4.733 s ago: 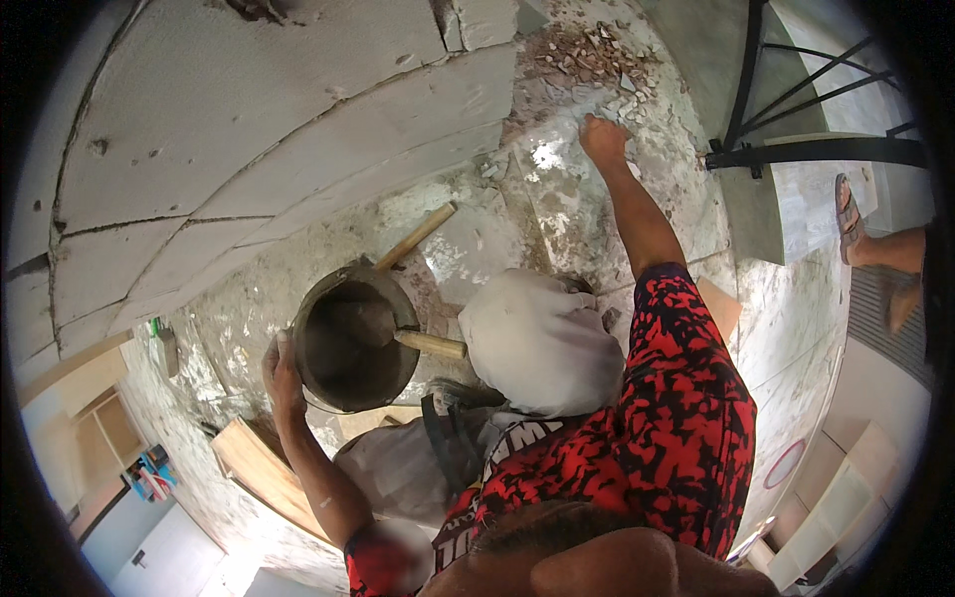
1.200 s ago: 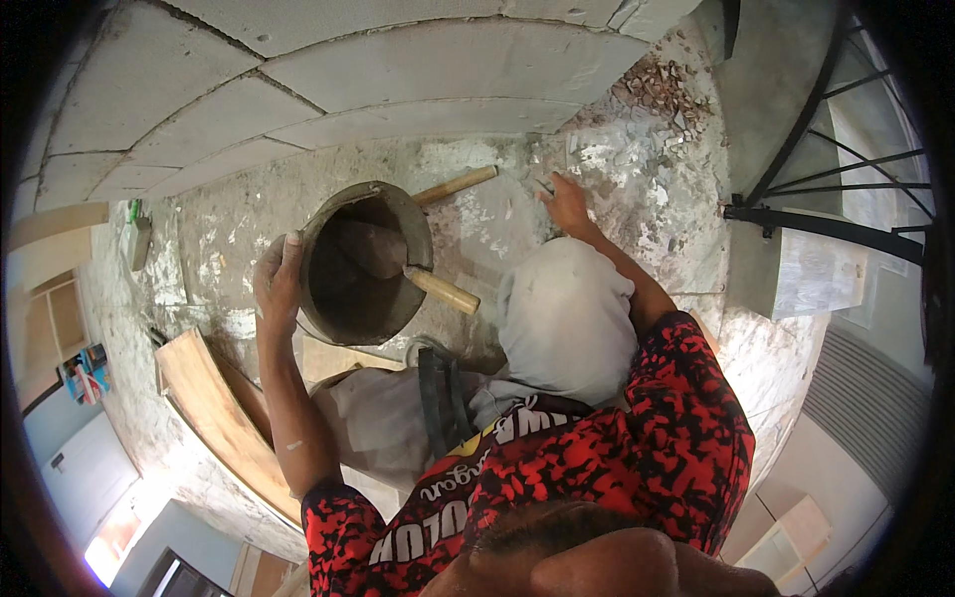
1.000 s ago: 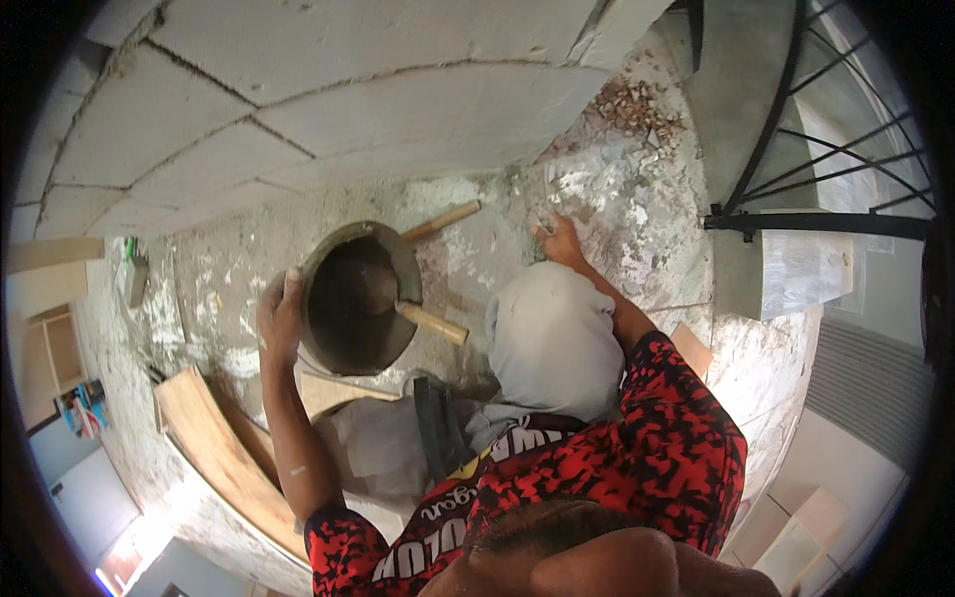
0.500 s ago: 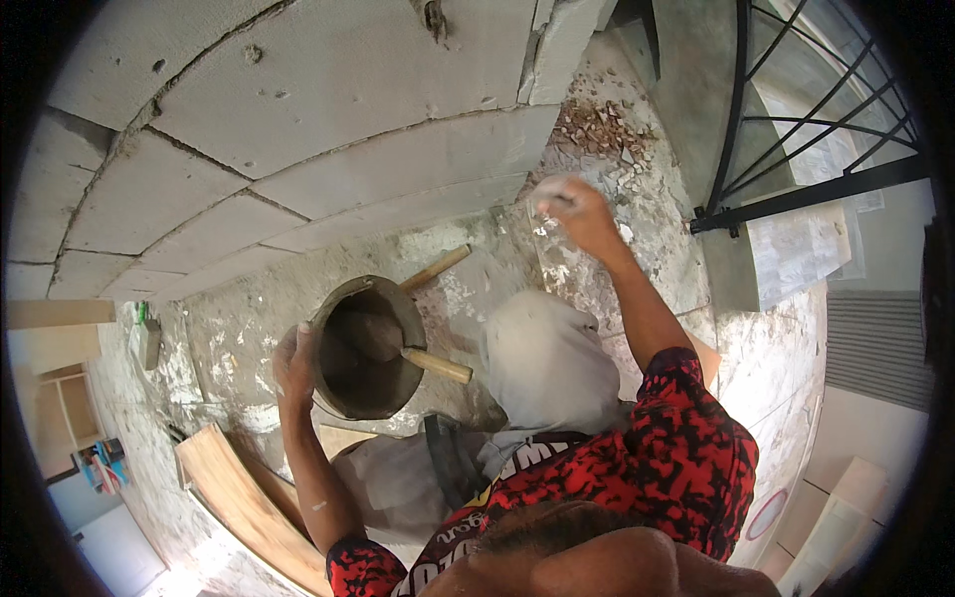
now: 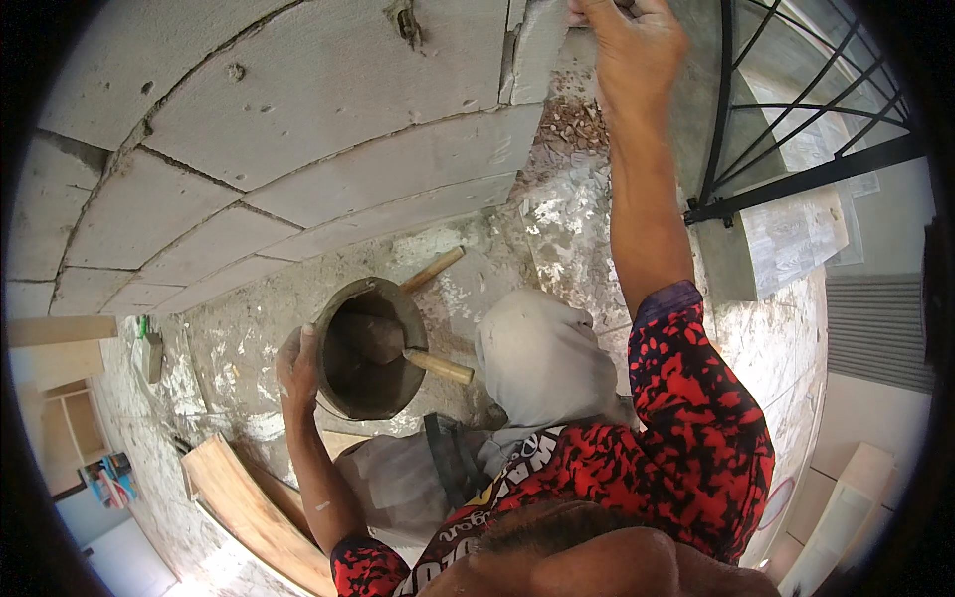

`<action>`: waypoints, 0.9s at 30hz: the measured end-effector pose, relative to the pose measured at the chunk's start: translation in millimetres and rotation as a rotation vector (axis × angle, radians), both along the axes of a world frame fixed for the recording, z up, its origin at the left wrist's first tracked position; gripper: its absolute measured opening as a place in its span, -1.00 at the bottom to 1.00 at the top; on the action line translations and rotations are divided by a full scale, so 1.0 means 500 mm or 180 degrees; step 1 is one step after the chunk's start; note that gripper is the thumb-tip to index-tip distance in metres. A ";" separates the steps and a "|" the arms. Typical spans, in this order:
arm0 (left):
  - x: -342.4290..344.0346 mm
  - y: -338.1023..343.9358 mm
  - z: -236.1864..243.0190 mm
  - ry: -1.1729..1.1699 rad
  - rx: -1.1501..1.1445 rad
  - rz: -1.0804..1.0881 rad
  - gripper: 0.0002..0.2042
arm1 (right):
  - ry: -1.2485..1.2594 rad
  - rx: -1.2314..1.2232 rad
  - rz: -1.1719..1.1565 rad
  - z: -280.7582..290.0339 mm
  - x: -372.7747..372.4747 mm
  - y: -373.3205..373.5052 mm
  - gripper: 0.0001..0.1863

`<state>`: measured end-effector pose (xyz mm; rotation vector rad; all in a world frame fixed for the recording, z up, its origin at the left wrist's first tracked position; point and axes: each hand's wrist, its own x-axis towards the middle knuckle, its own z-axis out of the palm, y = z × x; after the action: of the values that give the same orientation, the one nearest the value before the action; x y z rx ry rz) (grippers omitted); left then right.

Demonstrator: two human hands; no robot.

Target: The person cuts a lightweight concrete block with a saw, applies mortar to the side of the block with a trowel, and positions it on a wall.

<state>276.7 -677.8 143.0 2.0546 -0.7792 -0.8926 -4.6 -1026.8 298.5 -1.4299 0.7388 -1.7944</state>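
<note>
Bucket (image 5: 368, 406), on the floor, the wall (image 5: 348, 90) beyond it and the person's knee (image 5: 547, 348) to its right. Left hand (image 5: 297, 363): grasping the bucket's left side, thumb at the rim. Right hand (image 5: 637, 35): well beyond the bucket, to its right, fingers bent; cut off by the upper edge of view, so whether it grips anything cannot be told. Trowel (image 5: 438, 366): blade within the bucket, handle over its right rim. Handling (judged): stiff-walled, not fragile, gritty rather than slippery; weight uncertain, its contents being shadowed; best held by opposite rims, clear of the trowel.
</note>
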 end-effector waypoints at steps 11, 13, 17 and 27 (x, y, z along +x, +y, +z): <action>0.001 0.006 -0.024 0.0242 -0.0069 0.0158 -0.54 | 0.0892 -0.1149 -0.1400 -0.006 0.023 -0.011 -0.80; 0.001 -0.004 -0.009 -0.0021 0.0236 -0.0009 -0.54 | 0.0933 -0.1229 -0.1478 -0.006 0.023 -0.018 -0.81; -0.003 -0.002 -0.011 -0.0064 0.0174 0.0024 -0.54 | 0.1170 -0.1618 -0.1353 -0.013 0.015 -0.025 -0.84; -0.002 0.005 -0.031 0.0156 0.0072 0.0089 -0.54 | 0.1098 -0.0361 0.0526 0.025 -0.056 -0.080 -0.84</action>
<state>275.8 -675.2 127.6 2.0506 -0.7153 -0.9367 -32.4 -1066.6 310.8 -1.8482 0.6737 -1.5016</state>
